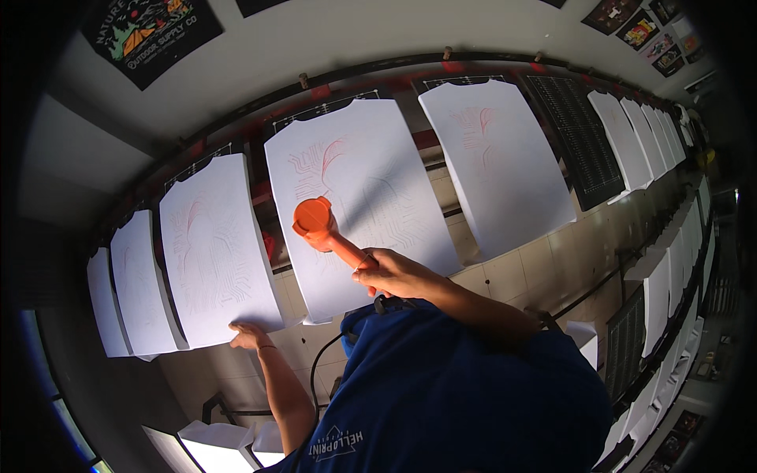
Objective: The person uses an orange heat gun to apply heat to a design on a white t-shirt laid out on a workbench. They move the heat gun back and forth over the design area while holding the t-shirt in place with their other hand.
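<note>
My right hand [390,273] is wrapped round the handle of an orange hair dryer [315,221] with a black cord. Its round body hangs above the white fabric panel [371,181] in front of me, which bears thin red and grey line prints. My left hand [248,337] grips the near edge of the neighbouring white fabric panel [217,236] on the left, thumb on top, fingers partly hidden under the edge. Similar faint line prints cover that panel. Both panels lie flat on boards with dark far ends.
More white panels on boards stand in the row, such as one to the right [497,165] and one farther left [142,276]. A bare dark board [579,142] sits in the row. Another row [658,292] runs along the right. The black cord [315,366] hangs beside my body.
</note>
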{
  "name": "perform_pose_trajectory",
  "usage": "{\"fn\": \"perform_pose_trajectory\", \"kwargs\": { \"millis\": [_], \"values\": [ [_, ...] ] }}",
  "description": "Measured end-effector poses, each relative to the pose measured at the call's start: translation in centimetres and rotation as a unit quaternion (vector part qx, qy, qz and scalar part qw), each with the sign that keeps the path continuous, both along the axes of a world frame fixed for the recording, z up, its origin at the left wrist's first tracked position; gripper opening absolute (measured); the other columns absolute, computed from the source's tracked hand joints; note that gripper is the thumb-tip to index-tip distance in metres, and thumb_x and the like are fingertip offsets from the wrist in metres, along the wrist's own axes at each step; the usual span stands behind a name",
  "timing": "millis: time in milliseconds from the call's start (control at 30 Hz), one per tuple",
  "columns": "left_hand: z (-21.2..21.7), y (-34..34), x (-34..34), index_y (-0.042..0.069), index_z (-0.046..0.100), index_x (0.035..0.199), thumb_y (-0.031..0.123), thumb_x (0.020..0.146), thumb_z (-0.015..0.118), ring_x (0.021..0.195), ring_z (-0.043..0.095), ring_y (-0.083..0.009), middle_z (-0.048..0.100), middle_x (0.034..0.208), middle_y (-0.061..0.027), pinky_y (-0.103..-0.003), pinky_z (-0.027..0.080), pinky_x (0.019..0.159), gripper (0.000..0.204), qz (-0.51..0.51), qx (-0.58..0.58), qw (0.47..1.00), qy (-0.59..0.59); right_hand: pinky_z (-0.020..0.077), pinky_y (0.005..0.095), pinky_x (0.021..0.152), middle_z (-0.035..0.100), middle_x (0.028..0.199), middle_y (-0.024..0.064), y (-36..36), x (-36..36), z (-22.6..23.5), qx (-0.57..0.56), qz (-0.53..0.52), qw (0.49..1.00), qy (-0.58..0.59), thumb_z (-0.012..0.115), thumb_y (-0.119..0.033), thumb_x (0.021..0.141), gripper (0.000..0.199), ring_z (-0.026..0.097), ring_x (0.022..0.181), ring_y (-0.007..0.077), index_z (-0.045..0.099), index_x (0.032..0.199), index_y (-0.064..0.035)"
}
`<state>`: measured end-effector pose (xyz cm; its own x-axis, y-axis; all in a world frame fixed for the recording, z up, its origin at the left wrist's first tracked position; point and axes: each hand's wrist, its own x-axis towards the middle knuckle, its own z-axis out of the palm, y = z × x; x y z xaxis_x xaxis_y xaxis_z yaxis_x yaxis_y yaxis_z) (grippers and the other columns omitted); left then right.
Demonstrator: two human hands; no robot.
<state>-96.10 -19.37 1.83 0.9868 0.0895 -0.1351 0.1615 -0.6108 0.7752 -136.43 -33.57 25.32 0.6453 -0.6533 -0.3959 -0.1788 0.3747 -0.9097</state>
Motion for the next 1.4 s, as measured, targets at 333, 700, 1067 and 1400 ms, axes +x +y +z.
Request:
{"fn": "perform_pose_trajectory", "kwargs": {
  "millis": [333,700,1067,1400],
  "values": [
    [-0.5,-0.7,-5.9,-0.011,0.036,0.123,0.056,0.089,0.048,0.103,0.057,-0.0442,0.051,0.117,-0.031,-0.051,0.047,0.087,0.077,0.02,0.203,0.977,-0.059,0.0417,0.0223,0.048,0.056,0.074,0.0033,-7.6,-19.8,-0.6,0.014,-0.12,0.992,-0.036,0.059,-0.025,0.09,0.025,0.055,0.064,0.0091,0.054,0.095,-0.0011],
    [7.6,-21.9,-44.3,-0.001,0.048,0.125,0.015,0.087,0.057,0.125,0.039,-0.0404,0.04,0.136,-0.0238,-0.05,0.035,0.102,0.042,-0.467,0.099,0.816,-0.326,0.0404,0.0231,0.046,0.056,0.075,0.0009,-22.9,-46.2,-1.5,-0.065,-0.355,0.932,0.034,0.06,-0.029,0.09,0.026,0.058,0.063,0.0099,0.055,0.096,-0.004],
    [6.3,-29.9,-54.1,0.002,0.043,0.134,0.026,0.086,0.056,0.141,0.014,-0.0355,0.027,0.149,-0.015,-0.046,0.014,0.116,0.056,-0.686,0.226,0.625,-0.296,0.0411,0.0236,0.047,0.058,0.077,0.0025,-31.3,-45.9,-2.1,-0.035,-0.23,0.973,0.005,0.06,-0.031,0.09,0.03,0.058,0.065,0.0103,0.057,0.096,-0.0026],
    [6.4,-29.6,-52.1,0.008,0.064,0.104,0.032,0.076,0.066,0.133,0.031,-0.0292,0.045,0.135,-0.0121,-0.047,0.014,0.117,0.037,-0.735,0.221,0.57,-0.293,0.0397,0.0237,0.047,0.055,0.076,0.0012,-32.4,-51.1,-1.8,-0.053,-0.314,0.947,0.049,0.062,-0.03,0.088,0.026,0.057,0.065,0.0111,0.056,0.095,-0.0058]
  ]
}}
